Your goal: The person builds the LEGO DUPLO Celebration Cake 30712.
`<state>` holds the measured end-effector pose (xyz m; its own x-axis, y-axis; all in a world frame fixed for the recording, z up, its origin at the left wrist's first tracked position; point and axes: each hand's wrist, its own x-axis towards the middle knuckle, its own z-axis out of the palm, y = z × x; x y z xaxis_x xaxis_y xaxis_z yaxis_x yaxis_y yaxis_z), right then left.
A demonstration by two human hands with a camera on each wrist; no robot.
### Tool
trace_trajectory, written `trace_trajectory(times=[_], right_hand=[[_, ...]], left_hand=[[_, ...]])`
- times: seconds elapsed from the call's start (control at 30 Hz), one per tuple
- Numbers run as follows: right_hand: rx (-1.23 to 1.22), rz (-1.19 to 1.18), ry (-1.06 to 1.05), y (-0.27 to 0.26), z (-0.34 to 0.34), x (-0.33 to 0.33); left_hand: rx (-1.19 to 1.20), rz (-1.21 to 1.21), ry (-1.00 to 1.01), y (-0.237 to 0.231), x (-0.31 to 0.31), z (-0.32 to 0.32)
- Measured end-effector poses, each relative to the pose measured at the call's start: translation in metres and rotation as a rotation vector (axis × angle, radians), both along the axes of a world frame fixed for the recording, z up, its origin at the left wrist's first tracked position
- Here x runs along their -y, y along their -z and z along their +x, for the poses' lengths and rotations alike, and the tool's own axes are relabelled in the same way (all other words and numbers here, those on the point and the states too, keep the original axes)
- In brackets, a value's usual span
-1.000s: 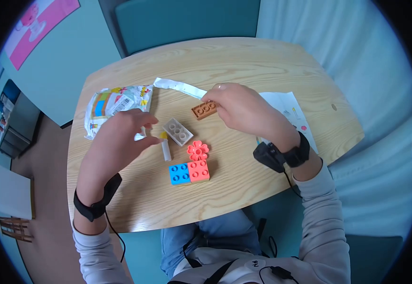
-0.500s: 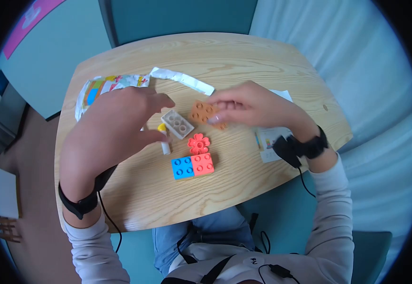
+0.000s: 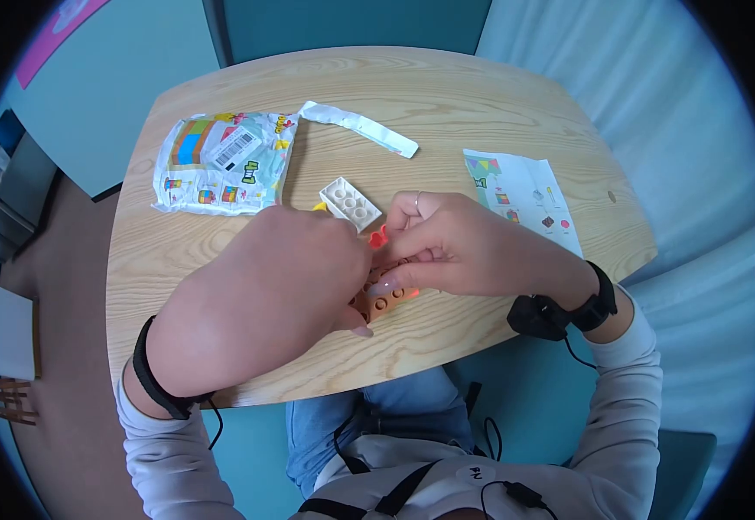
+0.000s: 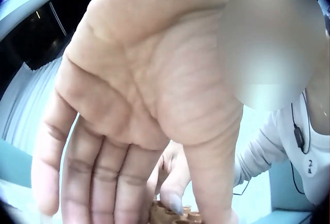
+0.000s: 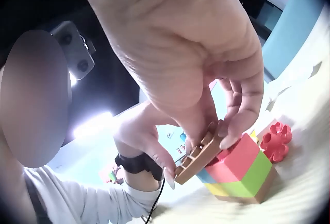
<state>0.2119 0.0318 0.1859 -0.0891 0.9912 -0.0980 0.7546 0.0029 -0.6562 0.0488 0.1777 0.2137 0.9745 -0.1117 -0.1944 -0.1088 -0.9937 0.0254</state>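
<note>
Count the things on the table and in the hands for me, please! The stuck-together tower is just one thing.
Block tower: 1
Other bricks, a white brick and a brown brick: 2
Red flower: 1
Yellow piece, mostly hidden: 1
Packet: 1
White strip: 1
Printed sheet: 1
Total: 8

Head view: left hand (image 3: pixel 260 277) and right hand (image 3: pixel 464 243) partly hide brown brick (image 3: pixel 382 304); sheet's (image 3: pixel 520 186) print too small to read. Left wrist: brick cut off below.
</note>
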Motion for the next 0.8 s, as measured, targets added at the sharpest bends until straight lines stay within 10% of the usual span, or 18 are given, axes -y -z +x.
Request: trace_trajectory(times=[0.5, 0.6, 0.8], right_hand=[[-0.057, 0.294, 0.231, 0.037, -0.016, 0.014], [-0.546, -0.027, 0.253, 0.051, -0.012, 0.013], [-0.600, -0.242, 0.284, 0.037, -0.009, 0.013]], left_hand=[[0.094, -0.098, 0.045, 0.012, -0.002, 0.006], [0.123, -0.198, 0.065, 0.013, -0.003, 0.010], [-0.036, -0.449, -0.026, 0.007, -0.009, 0.022]])
